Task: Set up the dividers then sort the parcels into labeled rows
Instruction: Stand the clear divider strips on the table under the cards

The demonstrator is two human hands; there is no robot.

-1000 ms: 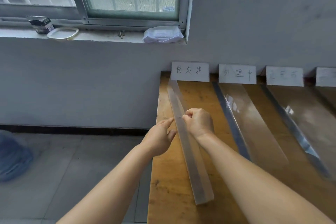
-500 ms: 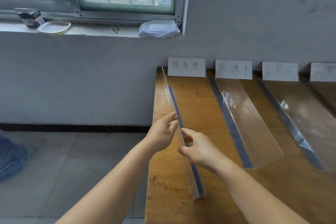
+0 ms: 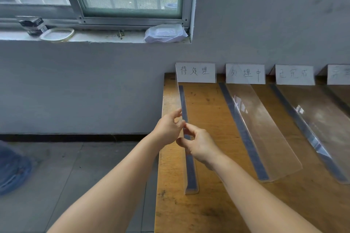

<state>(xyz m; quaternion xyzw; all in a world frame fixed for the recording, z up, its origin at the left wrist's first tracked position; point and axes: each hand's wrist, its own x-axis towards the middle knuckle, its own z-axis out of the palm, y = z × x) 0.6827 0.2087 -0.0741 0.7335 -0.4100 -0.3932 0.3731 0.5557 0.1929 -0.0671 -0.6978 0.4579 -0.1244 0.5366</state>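
With both hands meeting at its middle, the leftmost clear divider [image 3: 186, 149] stands near the left edge of the wooden table [image 3: 214, 204], running from the first paper label [image 3: 196, 72] at the wall back toward the near end. Left hand [image 3: 169, 131] has its fingers curled against the outer face of the upright sheet, thumb up near the top edge, pinching it. Right hand [image 3: 200, 144] comes in from the other side, fingers bent around the sheet just below the left, also gripping it. So two hands, one strip, and it looks close to vertical, with its dark blue base band [image 3: 190, 172] lying flat on the wood.

Now, the step here reads as seating this first divider. Doing it well means keeping that base band flat and pressed down along its whole length, not just where the hands are. The far end should tuck in at the left edge of the label, so the row beneath that card stays full width. Over to the right, the second divider [image 3: 261, 130] and third divider [image 3: 312, 128] lean away from upright, so matching spacing matters more than matching tilt. Clear plastic flexes, I'd judge, so a light squeeze is better than a hard one. No parcels in view yet; sorting has not begun.
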